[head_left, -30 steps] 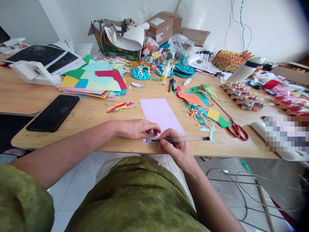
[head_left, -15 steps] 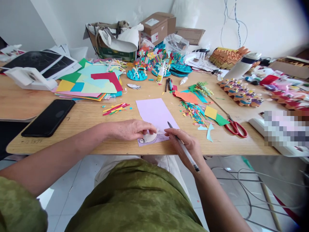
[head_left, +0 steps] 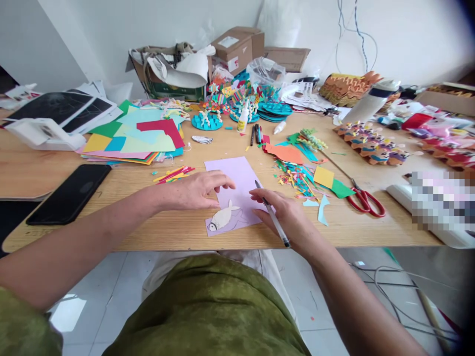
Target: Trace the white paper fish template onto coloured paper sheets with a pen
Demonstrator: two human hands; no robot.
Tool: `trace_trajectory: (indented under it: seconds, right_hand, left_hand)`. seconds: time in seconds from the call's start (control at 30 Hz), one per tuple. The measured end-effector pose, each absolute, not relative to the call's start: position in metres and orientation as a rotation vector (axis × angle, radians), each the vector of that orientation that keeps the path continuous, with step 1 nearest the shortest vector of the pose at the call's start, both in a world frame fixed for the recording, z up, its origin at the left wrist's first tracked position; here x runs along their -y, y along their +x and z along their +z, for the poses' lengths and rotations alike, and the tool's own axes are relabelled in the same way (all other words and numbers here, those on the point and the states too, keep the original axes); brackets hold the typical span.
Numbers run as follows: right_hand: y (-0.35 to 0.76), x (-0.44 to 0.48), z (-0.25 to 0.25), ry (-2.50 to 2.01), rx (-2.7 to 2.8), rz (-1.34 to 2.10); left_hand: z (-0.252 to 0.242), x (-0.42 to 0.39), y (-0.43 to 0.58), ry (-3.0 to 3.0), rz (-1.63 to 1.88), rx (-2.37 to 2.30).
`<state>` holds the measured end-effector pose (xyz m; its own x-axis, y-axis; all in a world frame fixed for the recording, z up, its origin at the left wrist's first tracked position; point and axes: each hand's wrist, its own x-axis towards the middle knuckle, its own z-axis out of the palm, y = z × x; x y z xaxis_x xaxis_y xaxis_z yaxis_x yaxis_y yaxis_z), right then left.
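A lilac sheet of paper (head_left: 237, 173) lies by the table's front edge. On its lower part rests a white paper fish cutout (head_left: 222, 216), and pencil-thin outline marks show on the sheet beside it. My left hand (head_left: 200, 190) hovers over the sheet's left side, fingers and thumb apart, holding nothing. At the sheet's right edge, my right hand (head_left: 287, 212) grips a pen (head_left: 275, 221), which slants back across the hand with one end toward the sheet.
Red-handled scissors (head_left: 365, 201) and paper scraps (head_left: 297, 178) lie to the right. A black phone (head_left: 70, 194) and stacked coloured paper (head_left: 148, 143) are at left. Behind stand a glue bottle (head_left: 243, 118), several markers (head_left: 256, 134) and turquoise crafts (head_left: 207, 121).
My left hand has lifted off the fish cutout and opened, uncovering it. My right hand still holds the pen, its fingers somewhat looser. The camera view has tilted slightly.
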<state>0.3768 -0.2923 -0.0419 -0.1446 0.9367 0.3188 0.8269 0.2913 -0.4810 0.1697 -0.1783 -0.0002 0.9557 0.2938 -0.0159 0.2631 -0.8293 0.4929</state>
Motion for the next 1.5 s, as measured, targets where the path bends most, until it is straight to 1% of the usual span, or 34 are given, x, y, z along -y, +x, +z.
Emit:
trace_trajectory:
  seconds: [0.17,0.23,0.47,0.6,0.8,0.97,1.3,1.4,1.5]
  right_hand:
    - [0.37,0.276,-0.035,-1.518,2.183,0.352]
    - [0.365,0.27,-0.036,-1.501,2.224,0.397]
    - [0.355,0.251,-0.042,-1.34,2.34,0.461]
    - [0.356,0.245,-0.039,-1.312,2.374,0.479]
    - [0.357,0.24,-0.038,-1.391,2.39,0.538]
    - [0.361,0.237,-0.044,-1.405,2.322,0.59]
    - [0.363,0.232,-0.045,-1.382,2.246,0.642]
    - [0.364,0.233,-0.043,-1.395,2.228,0.67]
    - [0.364,0.234,-0.04,-1.444,2.236,0.657]
  left_hand:
    - [-0.006,0.19,0.174,2.697,-0.162,-0.478]
    - [-0.009,0.196,0.172,2.704,-0.198,-0.521]
    - [-0.022,0.202,0.168,2.72,-0.16,-0.593]
    - [-0.026,0.2,0.165,2.706,-0.067,-0.607]
    - [-0.025,0.192,0.162,2.659,0.032,-0.621]
    - [-0.019,0.185,0.163,2.705,0.003,-0.682]
    - [-0.025,0.181,0.173,3.023,-0.181,-0.568]
    - [-0.027,0.18,0.172,3.194,-0.196,-0.477]
    - [-0.027,0.18,0.172,3.347,-0.113,-0.323]
